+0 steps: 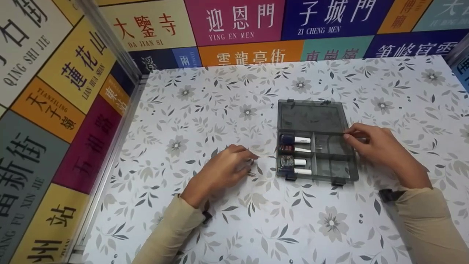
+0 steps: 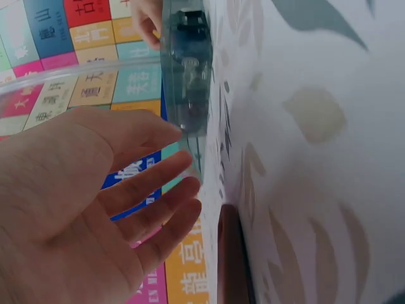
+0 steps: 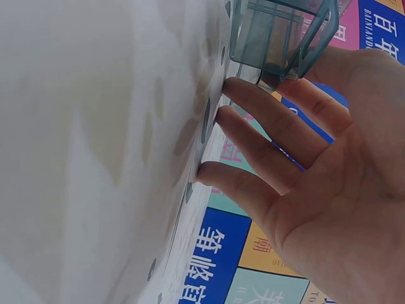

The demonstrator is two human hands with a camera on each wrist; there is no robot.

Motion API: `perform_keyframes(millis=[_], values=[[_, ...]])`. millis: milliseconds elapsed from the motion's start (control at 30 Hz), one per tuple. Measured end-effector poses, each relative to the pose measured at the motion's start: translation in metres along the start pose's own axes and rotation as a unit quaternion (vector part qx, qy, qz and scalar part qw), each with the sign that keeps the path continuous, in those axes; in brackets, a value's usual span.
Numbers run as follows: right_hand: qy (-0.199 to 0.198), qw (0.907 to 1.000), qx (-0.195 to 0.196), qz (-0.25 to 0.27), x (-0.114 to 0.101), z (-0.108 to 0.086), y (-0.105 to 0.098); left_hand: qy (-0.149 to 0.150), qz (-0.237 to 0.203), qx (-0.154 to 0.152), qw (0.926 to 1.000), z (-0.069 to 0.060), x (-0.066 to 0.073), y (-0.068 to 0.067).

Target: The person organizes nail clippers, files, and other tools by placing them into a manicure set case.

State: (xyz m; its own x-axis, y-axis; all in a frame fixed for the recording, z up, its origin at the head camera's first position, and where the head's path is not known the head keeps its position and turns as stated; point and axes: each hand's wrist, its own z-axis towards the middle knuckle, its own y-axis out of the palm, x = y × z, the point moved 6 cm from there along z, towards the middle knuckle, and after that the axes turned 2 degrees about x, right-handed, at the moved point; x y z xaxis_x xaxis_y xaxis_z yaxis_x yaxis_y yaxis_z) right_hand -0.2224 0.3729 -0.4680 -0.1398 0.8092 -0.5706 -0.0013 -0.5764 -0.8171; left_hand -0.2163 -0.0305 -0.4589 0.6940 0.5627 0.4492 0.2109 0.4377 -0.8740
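A grey see-through plastic storage box [image 1: 335, 176] lies on the table, its lid [image 1: 311, 115] folded back away from me. Its left compartment holds several nail polish bottles [image 1: 293, 161] with white or silver caps. At the box's right edge, near the hinge, my right hand [image 1: 381, 146] pinches the rim between thumb and forefinger. Its other fingers [image 3: 247, 136] reach down to the tabletop in the right wrist view. Left of the box and apart from it, my left hand [image 1: 225, 168] lies low over the table, fingers relaxed, holding nothing.
A white table [image 1: 220, 95] with a grey leaf and flower print spreads under everything. Panels of coloured signs [image 1: 238, 18] rise behind it and along the left side. A narrow dark brown shape [image 2: 231, 259] shows below the left fingers; I cannot tell what it is.
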Motion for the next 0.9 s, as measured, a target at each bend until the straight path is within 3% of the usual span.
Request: perform_keyframes(millis=[100, 467, 600, 900], values=[[-0.007, 1.0000, 0.001, -0.003, 0.001, 0.000, 0.000, -0.014, 0.007, -0.003, 0.9999, -0.003, -0.007, -0.002], [0.025, 0.9993, -0.024, 0.016, 0.000, 0.001, 0.001, -0.071, 0.008, -0.038, 0.9967, -0.017, -0.031, -0.017], [0.015, 0.9993, -0.033, 0.011, 0.000, 0.003, 0.000, -0.090, 0.008, -0.048, 0.9948, -0.019, -0.037, -0.021], [-0.020, 0.9980, -0.058, -0.015, -0.001, 0.011, -0.003, -0.099, -0.028, -0.051, 0.9934, -0.021, -0.042, -0.021]])
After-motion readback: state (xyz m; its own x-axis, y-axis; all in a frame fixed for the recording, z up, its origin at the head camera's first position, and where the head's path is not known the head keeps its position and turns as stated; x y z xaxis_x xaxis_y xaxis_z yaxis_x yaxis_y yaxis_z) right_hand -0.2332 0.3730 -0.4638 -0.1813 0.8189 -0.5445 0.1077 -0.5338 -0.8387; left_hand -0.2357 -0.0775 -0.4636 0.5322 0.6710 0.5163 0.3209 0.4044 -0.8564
